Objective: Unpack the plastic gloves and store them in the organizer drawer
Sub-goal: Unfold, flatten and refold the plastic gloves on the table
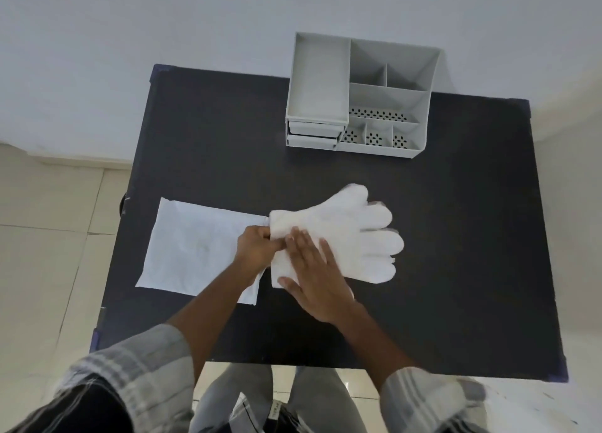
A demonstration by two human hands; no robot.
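Observation:
A stack of white plastic gloves [355,233] lies flat in the middle of the black table [456,269], fingers pointing right. Just left of it lies the flat white plastic packet [192,246]. My left hand [257,248] pinches the cuff edge of the gloves where they meet the packet's mouth. My right hand [312,276] rests flat, fingers spread, on the cuff end of the stack. The grey organizer [358,96] stands at the table's far edge, its two small drawers [312,134] at the lower left front, both pushed in.
The organizer's right side has several open compartments with perforated floors [378,116]. Tiled floor [49,220] lies to the left of the table and a white wall behind it. My legs show below the near table edge.

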